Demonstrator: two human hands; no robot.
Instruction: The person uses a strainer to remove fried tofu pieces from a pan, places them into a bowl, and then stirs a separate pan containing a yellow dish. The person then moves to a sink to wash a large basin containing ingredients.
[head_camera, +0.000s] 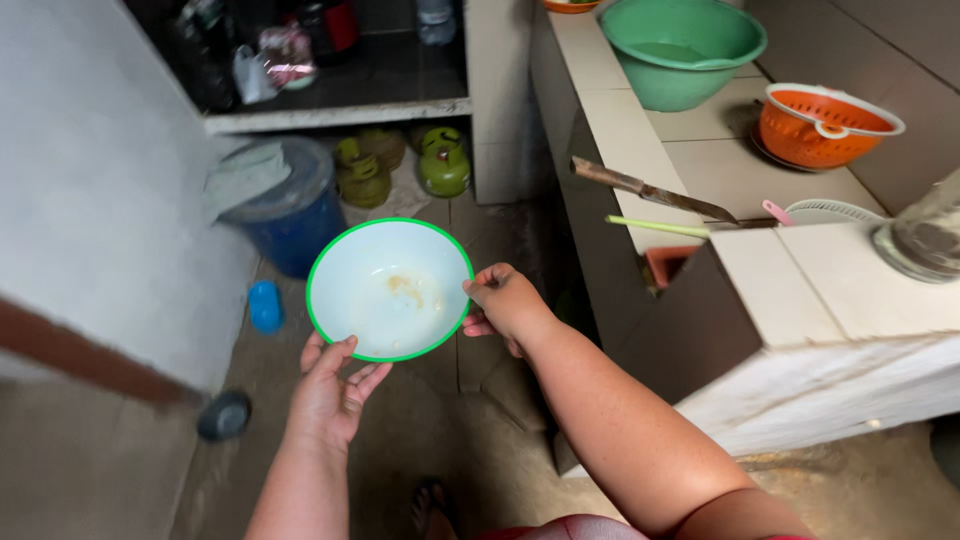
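A white bowl with a green rim (389, 288) is held out over the floor, with some yellowish food residue inside it. My left hand (332, 388) supports it from below at the near rim, fingers spread under the bowl. My right hand (505, 303) pinches the right edge of the rim between thumb and fingers.
To the right stands a tiled counter (830, 290) with a knife (650, 190), a green stick (655, 227), a green basin (682, 48), an orange colander (826, 124) and a glass jar (925, 235). On the floor sit a covered blue bucket (285, 205), green gas cylinders (444, 163) and a small blue cup (265, 305).
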